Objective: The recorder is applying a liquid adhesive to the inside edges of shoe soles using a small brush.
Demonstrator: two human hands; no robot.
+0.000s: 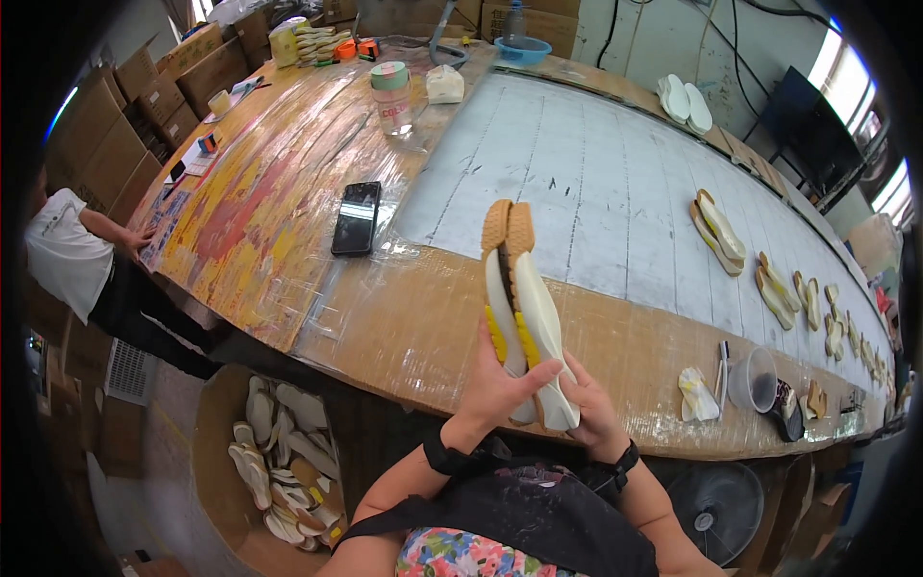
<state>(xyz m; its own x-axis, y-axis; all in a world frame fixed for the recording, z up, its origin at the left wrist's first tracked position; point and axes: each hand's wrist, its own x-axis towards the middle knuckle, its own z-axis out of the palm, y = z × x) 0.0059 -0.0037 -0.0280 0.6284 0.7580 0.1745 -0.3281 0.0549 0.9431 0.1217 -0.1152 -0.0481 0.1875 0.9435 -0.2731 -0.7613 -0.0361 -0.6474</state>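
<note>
— What are the hands holding?

— A pair of shoe soles, pressed side by side, cream-white with tan ends and yellow patches along the inner edges. They stand nearly upright above the near edge of the workbench, tan ends pointing away from the person.

— And the hands?

— The left hand wraps the lower part from the left, thumb lying across the cream face — a closed grasp. The right hand cups the bottom ends from below and the right, fingers curled onto them.

— What lies around?

— A black phone lies well apart to the left, and a clear plastic cup stands to the right near the bench edge. Beyond the soles runs the grey belt, with more soles along its far side. A carton of soles sits on the floor at lower left.
</note>
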